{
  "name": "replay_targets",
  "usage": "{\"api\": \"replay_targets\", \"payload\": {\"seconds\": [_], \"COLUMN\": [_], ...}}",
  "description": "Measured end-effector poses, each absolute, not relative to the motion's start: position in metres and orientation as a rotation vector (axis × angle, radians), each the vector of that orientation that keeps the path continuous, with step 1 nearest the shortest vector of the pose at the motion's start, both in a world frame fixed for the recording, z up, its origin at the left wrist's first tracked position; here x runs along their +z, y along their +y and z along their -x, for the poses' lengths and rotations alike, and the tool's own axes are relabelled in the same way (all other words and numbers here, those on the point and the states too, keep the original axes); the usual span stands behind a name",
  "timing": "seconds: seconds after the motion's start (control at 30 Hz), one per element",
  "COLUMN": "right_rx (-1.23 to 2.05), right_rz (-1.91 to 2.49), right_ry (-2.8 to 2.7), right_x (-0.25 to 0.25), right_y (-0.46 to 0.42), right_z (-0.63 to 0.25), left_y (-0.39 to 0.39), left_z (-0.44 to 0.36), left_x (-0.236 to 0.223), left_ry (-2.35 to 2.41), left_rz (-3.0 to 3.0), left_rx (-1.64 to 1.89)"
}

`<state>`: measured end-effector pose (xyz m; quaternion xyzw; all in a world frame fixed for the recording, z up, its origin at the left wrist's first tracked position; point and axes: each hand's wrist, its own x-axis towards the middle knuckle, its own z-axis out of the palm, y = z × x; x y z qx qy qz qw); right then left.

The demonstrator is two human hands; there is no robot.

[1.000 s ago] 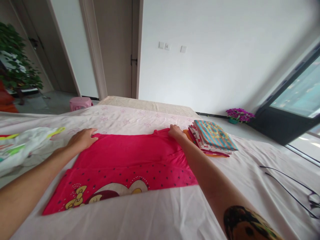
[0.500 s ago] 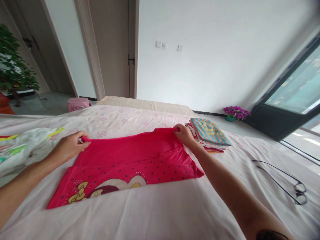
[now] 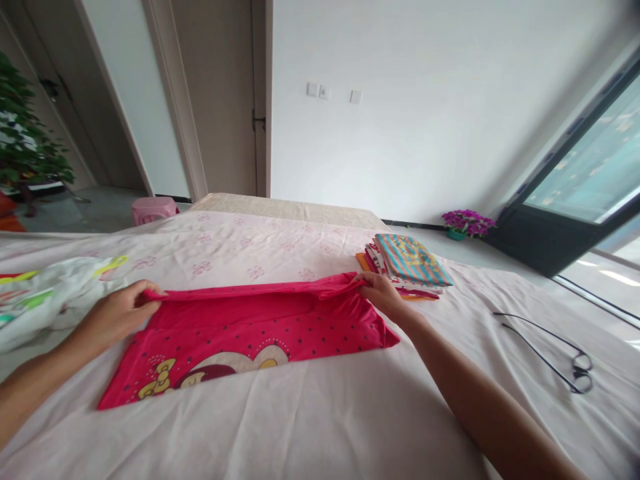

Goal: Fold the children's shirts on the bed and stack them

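Observation:
A red shirt (image 3: 280, 333) with dark dots and a cartoon print lies partly folded on the pale, flower-patterned bed sheet (image 3: 310, 427). My left hand (image 3: 131, 304) pinches the far left corner of the cloth between thumb and fingers. At the far right corner, my right hand (image 3: 381, 291) grips the same edge. The cloth between both hands is lifted and bends over toward me, so its dotted outer side shows along the top. Just beyond my right hand sits a stack of folded clothes (image 3: 413, 261), a striped blue and orange piece on top.
Black-framed glasses (image 3: 555, 353) lie on the sheet at the right. A white plastic bag (image 3: 60, 293) with coloured print rests at the left. Beyond the bed are a pink stool (image 3: 154, 209), a leafy plant (image 3: 30, 133) and purple flowers (image 3: 467, 222) in a green pot.
Both hands have drawn the shirt's far edge toward me and slightly down, turning its dotted side over the plain red part. The grip stays on both corners. The view has shifted slightly.

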<state>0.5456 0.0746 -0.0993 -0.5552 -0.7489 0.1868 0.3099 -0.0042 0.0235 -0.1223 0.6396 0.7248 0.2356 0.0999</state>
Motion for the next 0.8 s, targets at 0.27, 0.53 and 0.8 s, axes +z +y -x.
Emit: {"api": "replay_targets", "payload": {"seconds": [0.27, 0.53, 0.8], "right_rx": [0.328, 0.347, 0.369], "right_rz": [1.427, 1.404, 1.371], "right_ry": [-2.226, -2.158, -2.344], "right_x": [-0.103, -0.106, -0.098], "right_y": [0.056, 0.049, 0.041], "right_z": [-0.545, -0.555, -0.56], "left_y": [0.017, 0.015, 0.001], "left_z": [-0.005, 0.002, -0.033], "left_x": [-0.119, -0.128, -0.116], "left_ry": [2.187, 2.184, 2.207], "left_rz": [-1.965, -2.076, -2.587], "left_rx": [0.52, 0.491, 0.437]}}
